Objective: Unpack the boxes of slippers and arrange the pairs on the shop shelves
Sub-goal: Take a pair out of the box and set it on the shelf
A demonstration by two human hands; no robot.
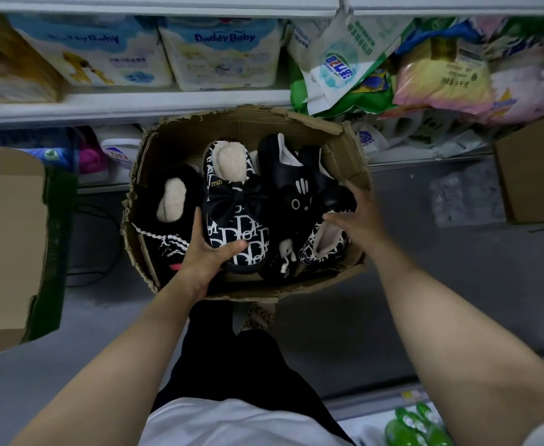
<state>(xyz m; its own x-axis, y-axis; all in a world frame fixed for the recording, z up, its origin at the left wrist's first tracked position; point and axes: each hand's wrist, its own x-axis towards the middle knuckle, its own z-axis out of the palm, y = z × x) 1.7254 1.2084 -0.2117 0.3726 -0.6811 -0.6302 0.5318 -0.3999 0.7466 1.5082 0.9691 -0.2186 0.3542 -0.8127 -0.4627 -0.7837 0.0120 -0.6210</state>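
Observation:
A torn cardboard box (241, 123) stands on the floor below me, holding several black slippers. My left hand (208, 252) grips the toe of a black-and-white letter-print slipper with a black bow (235, 207), thumb across its top. My right hand (351, 214) reaches into the box's right side, fingers spread over a glossy black slipper with a cat face (296, 194) and touching a second letter-print slipper (325, 243). A black fluffy slipper with white stripes (167, 214) lies at the box's left.
White shop shelves (167, 101) run across the back, with diaper packs (222, 53) and plastic-bagged goods (441, 69). A closed cardboard box (7, 246) stands at the left and another box (534, 175) at the right. Grey floor surrounds the box; green bottles (415, 426) sit bottom right.

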